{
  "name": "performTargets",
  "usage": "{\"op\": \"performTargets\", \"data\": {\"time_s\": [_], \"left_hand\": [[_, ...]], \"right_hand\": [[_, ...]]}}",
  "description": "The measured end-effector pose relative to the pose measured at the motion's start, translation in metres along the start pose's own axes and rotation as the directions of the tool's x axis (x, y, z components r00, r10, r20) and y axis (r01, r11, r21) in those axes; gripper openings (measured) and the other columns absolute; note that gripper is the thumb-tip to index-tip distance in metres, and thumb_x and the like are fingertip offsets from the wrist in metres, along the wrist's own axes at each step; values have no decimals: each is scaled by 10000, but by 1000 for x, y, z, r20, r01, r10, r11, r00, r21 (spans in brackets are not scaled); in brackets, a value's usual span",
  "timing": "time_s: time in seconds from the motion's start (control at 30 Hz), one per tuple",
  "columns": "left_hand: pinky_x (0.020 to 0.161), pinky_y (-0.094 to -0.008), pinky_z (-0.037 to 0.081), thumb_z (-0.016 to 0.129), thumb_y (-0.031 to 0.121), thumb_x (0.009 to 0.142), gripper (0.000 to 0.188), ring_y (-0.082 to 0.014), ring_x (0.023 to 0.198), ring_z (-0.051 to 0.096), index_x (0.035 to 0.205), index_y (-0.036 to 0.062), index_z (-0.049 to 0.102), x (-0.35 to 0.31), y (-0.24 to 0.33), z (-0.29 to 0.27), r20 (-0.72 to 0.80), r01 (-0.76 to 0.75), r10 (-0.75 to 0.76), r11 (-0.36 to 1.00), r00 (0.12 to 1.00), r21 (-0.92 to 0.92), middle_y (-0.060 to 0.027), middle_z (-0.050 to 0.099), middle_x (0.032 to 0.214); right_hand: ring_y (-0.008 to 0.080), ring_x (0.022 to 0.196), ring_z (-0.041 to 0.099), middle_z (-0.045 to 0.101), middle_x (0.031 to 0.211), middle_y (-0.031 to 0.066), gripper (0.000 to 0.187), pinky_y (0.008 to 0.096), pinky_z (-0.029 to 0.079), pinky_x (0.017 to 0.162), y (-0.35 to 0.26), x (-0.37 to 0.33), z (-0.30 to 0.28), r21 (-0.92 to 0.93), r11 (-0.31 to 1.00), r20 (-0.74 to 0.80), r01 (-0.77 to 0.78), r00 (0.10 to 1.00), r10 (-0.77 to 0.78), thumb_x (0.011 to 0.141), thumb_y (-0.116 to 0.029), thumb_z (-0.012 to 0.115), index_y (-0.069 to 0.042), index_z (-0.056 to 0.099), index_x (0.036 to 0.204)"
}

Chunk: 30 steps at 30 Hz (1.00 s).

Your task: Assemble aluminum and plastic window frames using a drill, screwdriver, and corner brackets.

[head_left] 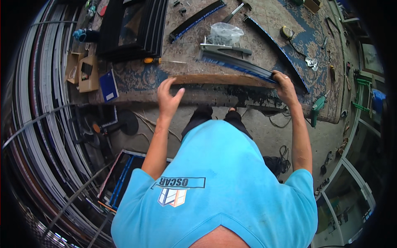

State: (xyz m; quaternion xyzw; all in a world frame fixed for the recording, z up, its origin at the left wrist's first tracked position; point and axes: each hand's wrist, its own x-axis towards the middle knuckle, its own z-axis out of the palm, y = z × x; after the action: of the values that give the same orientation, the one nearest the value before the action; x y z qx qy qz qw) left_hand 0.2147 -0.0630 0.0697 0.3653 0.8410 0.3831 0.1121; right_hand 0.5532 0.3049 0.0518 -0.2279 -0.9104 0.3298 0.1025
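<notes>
Sweeping left to right, by the clock from mid-view: one blue notebook (108, 86) at ten o'clock on the patterned table cover (138, 78), then one stack of black frames (109, 37) at eleven, layers too tight for us to count. One orange-handled screwdriver (152, 60) lies just below. Here's our left hand (167, 100) at ten, pointing away from us, fingers loosely curled, thumb well spread, holding nothing we can see; whether it touches the table edge we cannot tell. Three long strips: the first strip (197, 20) at twelve, one plastic bag (225, 33) and one hammer (234, 12) right of it; the held strip (240, 68) at one, slanting down to our right hand (285, 89) at two, forearm reaching nearly straight up, fingers closed around the strip's right end; the third strip (277, 52) between one and two. Beside that, one tape measure (285, 32); at three, one green power tool (316, 110).
</notes>
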Motion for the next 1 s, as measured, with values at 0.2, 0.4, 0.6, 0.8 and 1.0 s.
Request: {"op": "performTargets", "data": {"time_s": [0.2, 0.4, 0.6, 0.8, 1.0], "left_hand": [[1268, -618, 192, 886, 275, 747, 893, -387, 1523, 340, 1534, 145, 483, 15, 39, 92, 401, -333, 237, 924, 885, 189, -141, 472, 1568], [1240, -594, 260, 874, 250, 761, 797, -335, 1479, 431, 1480, 135, 550, 28, 34, 141, 470, -389, 203, 856, 859, 340, -80, 554, 1526], [1185, -602, 332, 844, 265, 792, 655, -334, 1395, 537, 1396, 112, 644, 18, 37, 141, 354, -417, 288, 829, 890, 373, -90, 633, 1464], [1173, -617, 365, 871, 275, 770, 595, -351, 1386, 540, 1316, 108, 700, 16, 41, 145, 353, -229, 97, 907, 931, 353, -88, 628, 1469], [1173, -654, 346, 864, 190, 765, 623, -326, 1376, 552, 1347, 117, 657, 24, 40, 149, 467, -324, 91, 833, 880, 448, -75, 622, 1473]], "right_hand": [[294, 1389, 537, 629, 1432, 57, 301, 582, 319, 1219, -7, 0, 52, -222, 975, 208, 1, 977, 46, 860, 19, 687, -94, 610, 1127], [296, 1413, 515, 624, 1451, 68, 345, 520, 369, 1188, -12, -19, 62, -351, 936, 140, 22, 990, 30, 813, 20, 681, -77, 633, 1141], [269, 1414, 499, 600, 1467, 52, 359, 491, 377, 1150, -4, -14, 63, -252, 966, 177, 51, 984, -5, 784, 12, 710, -97, 658, 1121], [285, 1353, 540, 655, 1376, 54, 332, 484, 393, 1090, 2, -4, 54, -208, 978, 207, 14, 978, 30, 780, -86, 781, -109, 692, 1100], [311, 1291, 588, 668, 1313, 72, 275, 479, 436, 1067, 13, 10, 45, -165, 985, 370, -51, 922, 110, 823, -132, 782, -101, 714, 1087]]}}
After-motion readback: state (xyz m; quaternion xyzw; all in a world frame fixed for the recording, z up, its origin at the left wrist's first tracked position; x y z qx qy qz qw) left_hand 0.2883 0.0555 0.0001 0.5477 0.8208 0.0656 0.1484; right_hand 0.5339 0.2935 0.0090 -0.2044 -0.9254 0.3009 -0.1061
